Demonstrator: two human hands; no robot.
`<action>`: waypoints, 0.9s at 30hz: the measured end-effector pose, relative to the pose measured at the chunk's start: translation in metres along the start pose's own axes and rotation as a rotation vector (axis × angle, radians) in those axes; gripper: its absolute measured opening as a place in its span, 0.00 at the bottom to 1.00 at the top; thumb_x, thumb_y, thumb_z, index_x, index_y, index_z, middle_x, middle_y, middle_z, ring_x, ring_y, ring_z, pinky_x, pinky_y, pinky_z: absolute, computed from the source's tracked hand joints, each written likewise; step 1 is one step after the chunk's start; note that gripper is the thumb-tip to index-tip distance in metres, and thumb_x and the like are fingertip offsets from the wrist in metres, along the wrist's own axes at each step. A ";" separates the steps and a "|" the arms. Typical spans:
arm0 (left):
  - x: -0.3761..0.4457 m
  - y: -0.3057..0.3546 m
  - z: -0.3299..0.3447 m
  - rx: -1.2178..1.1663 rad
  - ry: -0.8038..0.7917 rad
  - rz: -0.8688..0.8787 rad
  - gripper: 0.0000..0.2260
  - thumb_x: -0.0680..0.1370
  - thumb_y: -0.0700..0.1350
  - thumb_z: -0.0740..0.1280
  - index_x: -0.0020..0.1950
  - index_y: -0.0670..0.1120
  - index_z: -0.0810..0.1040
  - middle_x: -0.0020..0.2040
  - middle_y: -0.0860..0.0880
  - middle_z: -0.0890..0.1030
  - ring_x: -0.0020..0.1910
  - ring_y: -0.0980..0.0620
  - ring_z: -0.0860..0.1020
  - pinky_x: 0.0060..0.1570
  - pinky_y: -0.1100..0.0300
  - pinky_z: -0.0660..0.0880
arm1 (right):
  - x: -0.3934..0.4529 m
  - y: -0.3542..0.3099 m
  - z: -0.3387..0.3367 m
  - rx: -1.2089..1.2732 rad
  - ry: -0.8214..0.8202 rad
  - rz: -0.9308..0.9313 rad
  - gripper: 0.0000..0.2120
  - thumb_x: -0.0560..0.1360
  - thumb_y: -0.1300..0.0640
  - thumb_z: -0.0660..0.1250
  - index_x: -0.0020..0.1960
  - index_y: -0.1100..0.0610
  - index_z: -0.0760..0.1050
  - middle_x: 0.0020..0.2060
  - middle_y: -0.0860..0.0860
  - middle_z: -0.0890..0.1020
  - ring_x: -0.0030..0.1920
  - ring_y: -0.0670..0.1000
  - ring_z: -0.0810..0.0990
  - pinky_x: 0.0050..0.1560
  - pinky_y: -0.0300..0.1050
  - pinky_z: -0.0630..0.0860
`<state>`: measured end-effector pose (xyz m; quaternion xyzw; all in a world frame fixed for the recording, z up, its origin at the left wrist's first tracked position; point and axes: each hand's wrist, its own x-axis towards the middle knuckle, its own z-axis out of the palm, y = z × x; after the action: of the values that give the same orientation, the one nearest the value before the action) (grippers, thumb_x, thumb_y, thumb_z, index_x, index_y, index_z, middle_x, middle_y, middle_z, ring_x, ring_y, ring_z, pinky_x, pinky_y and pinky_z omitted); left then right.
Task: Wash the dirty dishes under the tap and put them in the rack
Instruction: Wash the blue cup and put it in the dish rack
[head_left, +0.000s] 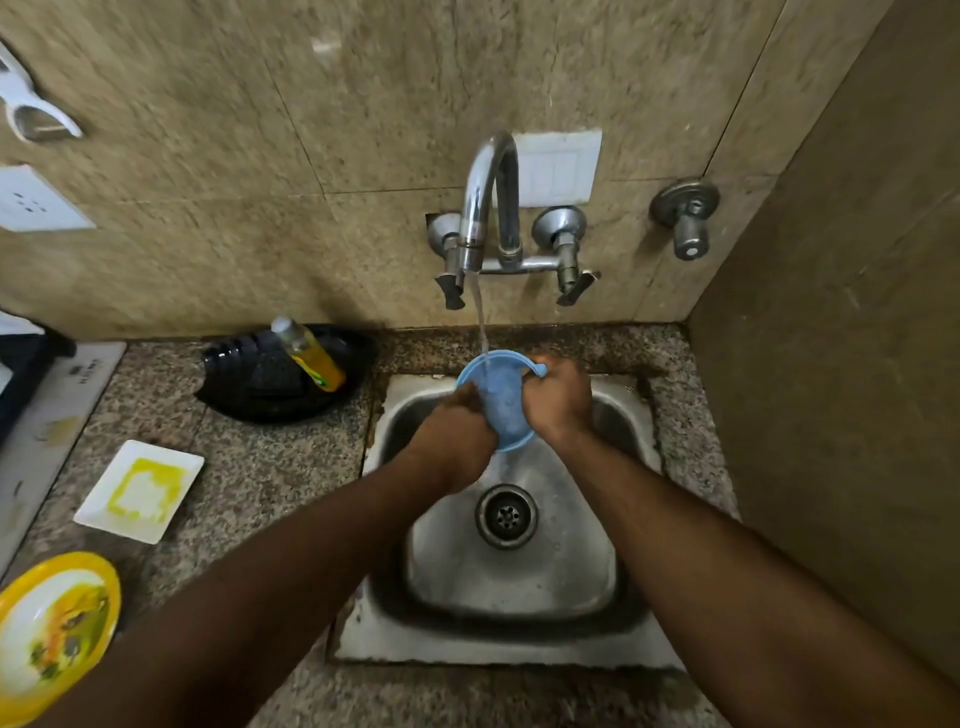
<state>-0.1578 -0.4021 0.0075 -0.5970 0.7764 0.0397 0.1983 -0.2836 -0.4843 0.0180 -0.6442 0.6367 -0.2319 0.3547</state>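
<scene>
Labels: none legible; the bottle (310, 354) carries a green/yellow label patch too blurred to read, and marks on the white board (49, 415) at far left are unreadable. I hold a light blue plastic cup (501, 400) w/ a small side handle, tilted, above the back half of the sink (597, 592), directly under the tap (491, 200); the water stream lands inside it. My right hand (558, 397) grips its rim and handle side, fingers curled round. My left hand (454, 441) is at the cup's left wall, fingers bent against it; whether they reach inside I cannot tell. Sink is stainless steel, square w/ rounded corners, round drain (506, 516) at centre, dark grime along its frame. Tap is chromed, arched, wall-mounted w/ two lever valves. Counter (249, 467) is speckled granite. On it, left of the sink: a black ribbed tray (244, 395) holding the bottle of yellow liquid lying aslant; a white square plate (139, 491) w/ yellow residue; a round yellow-rimmed plate (52, 631) w/ food remains at the frame edge. Right wall stands close beside the sink; more room lies on the left.
</scene>
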 end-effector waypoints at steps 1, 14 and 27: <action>0.000 0.001 -0.001 -0.056 0.030 0.008 0.12 0.80 0.46 0.61 0.56 0.45 0.83 0.55 0.43 0.85 0.61 0.41 0.80 0.70 0.49 0.70 | 0.000 0.001 0.000 0.010 0.033 0.028 0.12 0.74 0.60 0.64 0.51 0.53 0.85 0.45 0.57 0.86 0.47 0.61 0.83 0.43 0.47 0.76; -0.015 0.005 0.021 -0.563 0.213 0.052 0.17 0.82 0.60 0.62 0.66 0.56 0.81 0.59 0.50 0.85 0.58 0.48 0.81 0.55 0.61 0.73 | -0.012 0.017 0.011 0.208 0.008 0.120 0.12 0.74 0.65 0.65 0.51 0.57 0.85 0.42 0.54 0.85 0.44 0.54 0.81 0.45 0.42 0.71; -0.018 -0.017 0.019 -0.078 0.160 0.048 0.44 0.79 0.72 0.43 0.67 0.38 0.79 0.67 0.39 0.80 0.76 0.42 0.69 0.80 0.47 0.56 | -0.014 0.017 0.013 0.118 0.035 0.057 0.14 0.76 0.61 0.64 0.57 0.53 0.84 0.47 0.55 0.86 0.48 0.56 0.83 0.46 0.41 0.71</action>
<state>-0.1328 -0.3853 -0.0009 -0.5869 0.8016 0.0266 0.1111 -0.2855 -0.4669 -0.0009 -0.5994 0.6462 -0.2702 0.3874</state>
